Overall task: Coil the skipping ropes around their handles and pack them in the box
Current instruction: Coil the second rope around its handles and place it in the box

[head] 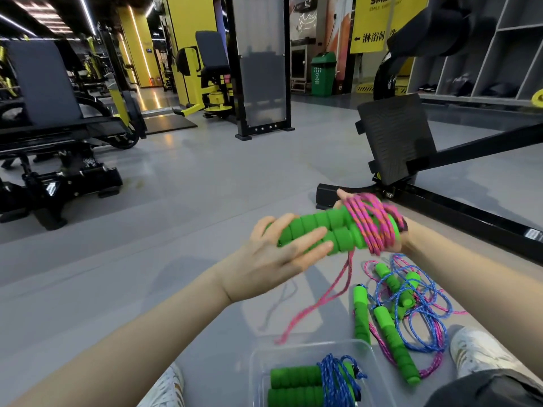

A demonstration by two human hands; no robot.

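My left hand [276, 254] holds two green handles [317, 230] side by side; my right hand [396, 245] grips the pink rope [373, 221] wound round them. A coiled blue rope [335, 377] lies in the clear box [255, 365].

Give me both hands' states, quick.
Left hand: holds the pair of green foam handles.
Right hand: grips the pink braided rope coiled round them; blurred.
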